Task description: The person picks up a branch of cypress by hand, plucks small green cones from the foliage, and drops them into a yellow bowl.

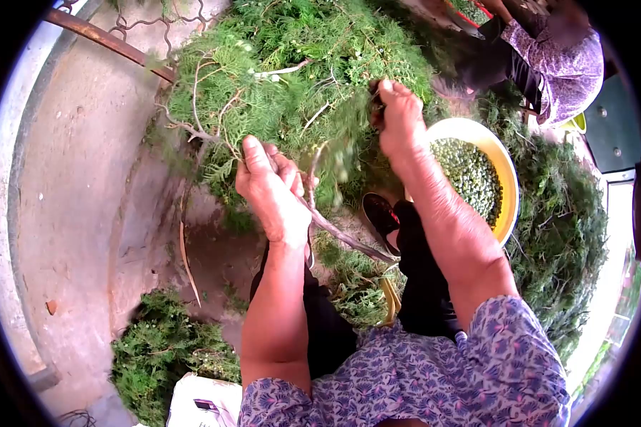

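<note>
My left hand (274, 188) is closed round a bare woody branch (342, 233), whose thick end runs down to the right between my knees. Feathery green foliage (292, 43) is heaped in front of both hands. Up and to the right, my right hand (400, 117) has its fingers curled against green sprigs; the fingertips are partly hidden, and what they hold is too small to name. Beneath my right forearm stands a yellow basin (507, 181) with many small green cones or berries (466, 174) in it.
Another person (559, 64) in a patterned top sits at the upper right. More cut foliage (563, 228) lies along the right side and in a pile (164, 349) at the lower left, beside a white bag (203, 402). A rusty metal bar (110, 44) crosses the upper left.
</note>
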A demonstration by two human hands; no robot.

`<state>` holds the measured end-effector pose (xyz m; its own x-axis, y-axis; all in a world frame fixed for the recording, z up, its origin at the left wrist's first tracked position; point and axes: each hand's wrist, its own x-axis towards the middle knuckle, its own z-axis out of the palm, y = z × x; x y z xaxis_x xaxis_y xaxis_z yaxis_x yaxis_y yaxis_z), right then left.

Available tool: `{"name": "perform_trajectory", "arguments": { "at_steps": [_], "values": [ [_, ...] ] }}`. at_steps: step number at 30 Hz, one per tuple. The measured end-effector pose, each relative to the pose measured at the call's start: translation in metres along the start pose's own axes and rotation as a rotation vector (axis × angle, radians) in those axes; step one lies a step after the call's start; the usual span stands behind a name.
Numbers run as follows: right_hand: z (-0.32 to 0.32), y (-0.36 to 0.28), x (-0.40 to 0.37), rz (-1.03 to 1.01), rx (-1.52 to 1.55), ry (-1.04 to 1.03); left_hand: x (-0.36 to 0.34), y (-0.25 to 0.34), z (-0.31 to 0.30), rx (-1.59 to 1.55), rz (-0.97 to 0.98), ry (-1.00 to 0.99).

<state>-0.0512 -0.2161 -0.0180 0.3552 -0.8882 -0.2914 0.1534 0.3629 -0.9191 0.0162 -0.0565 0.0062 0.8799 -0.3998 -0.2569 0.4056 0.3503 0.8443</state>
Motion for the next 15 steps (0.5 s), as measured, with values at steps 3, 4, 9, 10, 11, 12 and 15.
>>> {"name": "perform_trajectory", "arguments": {
  "at_steps": [3,4,9,10,11,12,15],
  "values": [
    [-0.005,-0.009,0.009,-0.266,0.126,0.003,0.011,0.000,0.002,-0.006,0.049,0.025],
    [-0.009,-0.011,0.012,-0.333,0.157,-0.029,0.018,-0.001,-0.004,0.061,0.034,-0.044],
    [-0.014,-0.027,0.006,-0.551,0.226,-0.106,0.046,-0.025,-0.010,0.511,0.195,0.158],
    [-0.012,-0.026,0.001,-0.574,0.225,-0.165,0.049,-0.024,-0.013,0.505,0.319,0.100],
    [-0.008,-0.026,-0.007,-0.566,0.187,-0.218,0.049,-0.023,-0.015,0.501,0.331,0.096],
    [-0.004,-0.027,-0.017,-0.632,0.065,-0.275,0.041,-0.018,-0.011,0.329,0.214,-0.049],
    [0.002,-0.026,-0.037,-1.105,-0.508,-0.392,0.022,-0.010,0.000,0.116,0.136,0.007]
  ]
}}
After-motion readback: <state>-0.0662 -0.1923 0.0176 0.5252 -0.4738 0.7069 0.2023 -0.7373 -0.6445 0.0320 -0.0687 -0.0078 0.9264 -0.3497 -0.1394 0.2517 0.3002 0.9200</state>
